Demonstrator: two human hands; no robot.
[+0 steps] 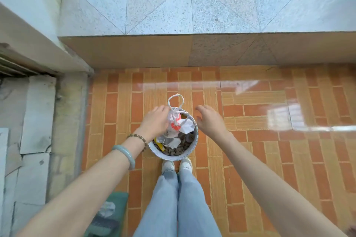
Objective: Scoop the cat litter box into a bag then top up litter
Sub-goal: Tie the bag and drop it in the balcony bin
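A tied white plastic bag (174, 121) with an orange patch hangs over a round white bucket (189, 155) on the orange tiled floor. My left hand (154, 123) pinches the bag near its knotted handles, whose loop (175, 100) sticks up beyond the bucket's far rim. The bucket holds crumpled paper, wrappers and dark clumps. My right hand (209, 121) hovers just right of the bucket with its fingers spread, touching nothing. No litter box or scoop can be made out with certainty.
My two feet in white shoes (177, 165) stand right behind the bucket. A green object (109, 215) with a brush-like part lies at lower left by a cracked stone wall (34, 140). A step (192, 50) rises ahead to a grey granite floor.
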